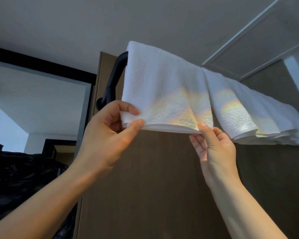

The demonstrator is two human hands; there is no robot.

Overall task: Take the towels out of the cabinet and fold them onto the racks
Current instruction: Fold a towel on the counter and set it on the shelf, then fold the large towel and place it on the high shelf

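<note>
Head view: looks upward at a black rack (114, 78) fixed to a brown wall panel (154, 187), with grey ceiling behind.
Towel (162, 80): white, draped over the rack at its left end and hanging down in front of the panel. Only the rack's curved end shows; the bar is hidden under cloth.
Left hand (104, 137): raised to the towel's lower left corner. Its fingers (135, 125) pinch that corner, one digit in front of the cloth and one beneath.
Right hand (214, 150): raised to the same towel's bottom edge near its right corner. The thumb lies on the front face and the other fingers (197, 144) sit behind the hem, pinching it.
Second towel (248, 107): white, draped on the rack just right of the first and touching it, its hem gathered in loose folds.
Light: a rainbow-tinted patch falls on the lower part of both towels.
Black plastic bag (16, 178): lower left, well apart from the towels.
</note>
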